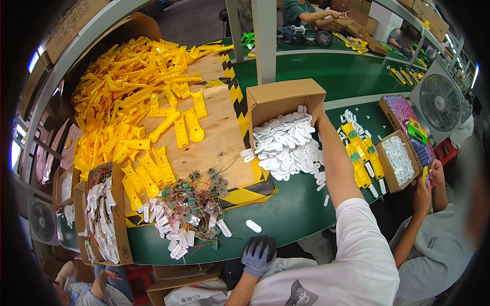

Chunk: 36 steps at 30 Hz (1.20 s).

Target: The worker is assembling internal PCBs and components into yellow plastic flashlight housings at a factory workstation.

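My right arm stretches forward across the table, and my right hand (320, 116) grips the right side wall of a cardboard box (286, 92). Its fingers are partly hidden by the box. That box is tipped toward me, and a heap of white oval plastic pieces (288, 148) spills from its mouth onto the green tabletop (286, 209). At the table's near edge rests my left hand (259, 256) in a grey glove with black fingers, laid out and holding nothing. Just beyond it lies a single white oval piece (253, 226).
Yellow plastic shells (122, 86) pile up on a plywood board (224, 117) edged with striped tape. Wired circuit boards (204, 204) lie nearer. A carton of white strips (104, 219) stands left. On the right, a co-worker (434, 239) handles a yellow part near another box (398, 158).
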Each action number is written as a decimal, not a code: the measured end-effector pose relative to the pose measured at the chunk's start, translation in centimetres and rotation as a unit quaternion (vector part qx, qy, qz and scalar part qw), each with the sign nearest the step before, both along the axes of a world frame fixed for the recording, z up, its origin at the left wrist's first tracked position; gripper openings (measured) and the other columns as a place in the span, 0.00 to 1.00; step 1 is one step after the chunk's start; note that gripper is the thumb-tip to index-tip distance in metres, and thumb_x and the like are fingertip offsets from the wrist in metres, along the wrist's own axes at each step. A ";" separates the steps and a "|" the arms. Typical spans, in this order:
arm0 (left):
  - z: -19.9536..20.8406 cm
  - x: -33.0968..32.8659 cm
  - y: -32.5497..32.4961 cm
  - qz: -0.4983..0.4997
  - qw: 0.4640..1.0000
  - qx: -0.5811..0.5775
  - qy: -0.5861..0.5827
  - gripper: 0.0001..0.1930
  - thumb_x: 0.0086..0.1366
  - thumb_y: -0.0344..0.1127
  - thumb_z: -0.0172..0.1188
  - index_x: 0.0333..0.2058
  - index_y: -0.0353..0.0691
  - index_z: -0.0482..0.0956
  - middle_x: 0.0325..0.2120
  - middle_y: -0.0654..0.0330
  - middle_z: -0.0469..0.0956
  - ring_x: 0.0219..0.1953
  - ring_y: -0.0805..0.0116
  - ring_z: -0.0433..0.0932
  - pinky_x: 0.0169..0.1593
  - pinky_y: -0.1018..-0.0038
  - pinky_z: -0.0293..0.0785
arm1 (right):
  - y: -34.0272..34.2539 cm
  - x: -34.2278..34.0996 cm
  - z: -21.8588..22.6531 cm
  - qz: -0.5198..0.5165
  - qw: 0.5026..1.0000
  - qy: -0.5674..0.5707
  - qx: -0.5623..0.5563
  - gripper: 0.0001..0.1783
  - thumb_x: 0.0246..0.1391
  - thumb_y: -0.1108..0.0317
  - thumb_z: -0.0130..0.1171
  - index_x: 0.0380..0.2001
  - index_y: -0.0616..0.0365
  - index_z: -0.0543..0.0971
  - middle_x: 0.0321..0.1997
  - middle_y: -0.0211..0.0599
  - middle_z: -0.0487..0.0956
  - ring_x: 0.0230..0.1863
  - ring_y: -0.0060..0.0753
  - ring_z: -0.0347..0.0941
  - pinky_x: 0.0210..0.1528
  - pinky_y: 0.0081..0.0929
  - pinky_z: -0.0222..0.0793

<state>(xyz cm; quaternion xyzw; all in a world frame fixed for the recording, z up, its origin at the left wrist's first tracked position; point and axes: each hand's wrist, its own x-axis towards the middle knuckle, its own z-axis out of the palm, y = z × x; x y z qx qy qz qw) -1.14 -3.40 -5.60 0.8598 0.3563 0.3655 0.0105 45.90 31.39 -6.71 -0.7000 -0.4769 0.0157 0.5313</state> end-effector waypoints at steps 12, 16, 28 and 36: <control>-0.2 -0.1 0.0 0.004 1.000 0.017 0.013 0.19 0.47 0.39 0.62 0.40 0.44 0.73 0.42 0.59 0.73 0.43 0.60 0.73 0.47 0.63 0.73 | -0.5 -1.1 0.8 -0.009 0.997 0.072 0.037 0.33 0.53 0.52 0.50 0.59 0.53 0.59 0.57 0.50 0.64 0.58 0.51 0.60 0.58 0.42 0.58; -0.8 -0.1 -0.2 -0.006 1.000 -0.003 0.011 0.18 0.48 0.40 0.62 0.39 0.44 0.74 0.43 0.59 0.73 0.43 0.60 0.73 0.48 0.63 0.72 | -1.8 -0.3 1.4 0.040 0.992 0.112 0.045 0.33 0.53 0.52 0.50 0.59 0.53 0.58 0.58 0.50 0.64 0.58 0.51 0.60 0.58 0.42 0.58; -0.4 0.1 -0.3 0.004 1.000 0.008 0.000 0.19 0.49 0.41 0.61 0.41 0.45 0.76 0.44 0.58 0.72 0.46 0.61 0.72 0.50 0.64 0.71 | -1.4 -1.2 4.1 0.158 0.962 0.219 0.043 0.33 0.54 0.52 0.50 0.59 0.53 0.58 0.58 0.50 0.63 0.58 0.51 0.60 0.59 0.43 0.57; -0.5 0.1 -0.2 0.008 1.000 0.013 0.002 0.19 0.49 0.41 0.61 0.41 0.45 0.76 0.43 0.59 0.72 0.46 0.62 0.72 0.50 0.64 0.71 | -1.5 -2.6 4.5 0.134 0.957 0.254 0.045 0.33 0.54 0.52 0.50 0.60 0.53 0.58 0.58 0.50 0.63 0.59 0.51 0.59 0.59 0.43 0.57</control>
